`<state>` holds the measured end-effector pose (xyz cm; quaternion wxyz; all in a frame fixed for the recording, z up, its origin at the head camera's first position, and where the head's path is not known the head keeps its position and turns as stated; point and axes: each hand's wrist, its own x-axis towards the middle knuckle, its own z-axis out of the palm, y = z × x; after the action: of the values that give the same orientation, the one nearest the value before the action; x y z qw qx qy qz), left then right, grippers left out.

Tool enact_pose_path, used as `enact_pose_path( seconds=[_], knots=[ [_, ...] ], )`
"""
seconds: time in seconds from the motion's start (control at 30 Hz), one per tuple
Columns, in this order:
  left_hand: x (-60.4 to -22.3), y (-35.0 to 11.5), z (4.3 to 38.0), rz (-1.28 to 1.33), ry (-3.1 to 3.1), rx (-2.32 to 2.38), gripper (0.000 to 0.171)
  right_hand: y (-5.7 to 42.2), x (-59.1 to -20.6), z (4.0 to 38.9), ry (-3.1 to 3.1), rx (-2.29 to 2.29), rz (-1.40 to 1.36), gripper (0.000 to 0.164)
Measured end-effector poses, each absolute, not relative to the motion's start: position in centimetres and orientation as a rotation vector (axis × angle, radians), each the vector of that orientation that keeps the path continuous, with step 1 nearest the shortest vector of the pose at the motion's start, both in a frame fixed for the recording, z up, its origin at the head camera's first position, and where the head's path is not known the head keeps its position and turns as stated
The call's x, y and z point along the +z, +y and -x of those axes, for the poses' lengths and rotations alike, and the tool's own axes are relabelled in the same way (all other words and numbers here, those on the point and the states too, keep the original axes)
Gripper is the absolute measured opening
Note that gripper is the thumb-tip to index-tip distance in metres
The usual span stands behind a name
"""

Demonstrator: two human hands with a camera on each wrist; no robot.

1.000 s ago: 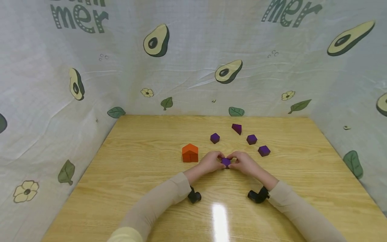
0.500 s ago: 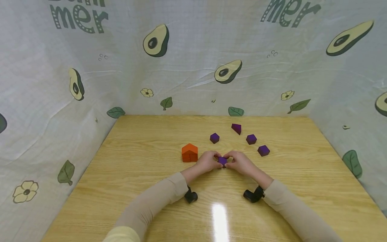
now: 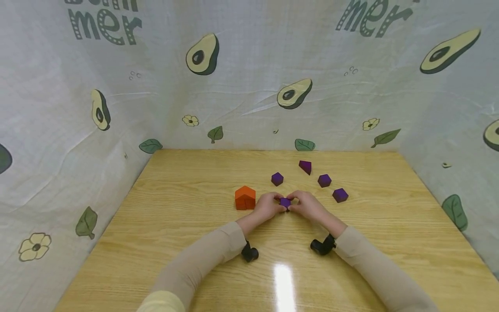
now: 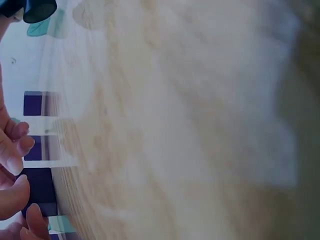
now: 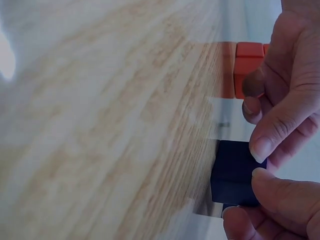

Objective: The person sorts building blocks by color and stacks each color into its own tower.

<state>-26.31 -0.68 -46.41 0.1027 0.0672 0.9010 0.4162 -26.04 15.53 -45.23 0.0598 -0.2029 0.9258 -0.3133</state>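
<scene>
From my distant station I had the small purple block (image 3: pixel 285 203) between both hands, low over the wooden table (image 3: pixel 187 182) and right of the orange block (image 3: pixel 245 198); whether its underside touched the wood, I couldn't tell. The left hand (image 3: pixel 267 207) pinched it on one side and the right hand (image 3: pixel 309 207) on the other, thumbs and fingers closed in narrow grips. In the right wrist view its flat faces and crisp edges showed no dent under the thumbs, so I took it for stiff, probably light, and hardly fragile. The smooth faces seemed likely to slide if pressed off-centre, and the angled corners to make it twist. I judged the best hold to be fingertips flat on opposite side faces, evenly squeezed, clear of the edges. Three similar purple blocks (image 3: pixel 340 195) and a purple wedge (image 3: pixel 305 167) lay apart, beyond the hands.
</scene>
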Motion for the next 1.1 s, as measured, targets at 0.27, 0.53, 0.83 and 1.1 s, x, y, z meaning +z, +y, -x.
enact_pose_path(
  seconds=[0.27, 0.53, 0.83, 1.1],
  knots=[
    [-46.9, -0.5, 26.6, -0.146, 2.665, 1.279, 0.036, 15.2, -45.2, 26.6, 2.816, -0.926, 0.630, 0.027],
    [-47.0, -0.6, 26.9, -0.216, 2.679, 1.329, 0.034, 15.0, -44.7, 26.9, 2.829, -0.846, 0.666, 0.028],
    [-46.5, -0.3, 26.5, -0.172, 2.673, 1.293, 0.032, 15.6, -43.2, 28.5, 2.825, -0.647, 0.682, 0.026],
    [-46.3, -0.3, 26.4, -0.162, 2.691, 1.252, 0.031, 15.4, -43.4, 32.4, 2.990, -0.669, 0.834, 0.032]
  ],
)
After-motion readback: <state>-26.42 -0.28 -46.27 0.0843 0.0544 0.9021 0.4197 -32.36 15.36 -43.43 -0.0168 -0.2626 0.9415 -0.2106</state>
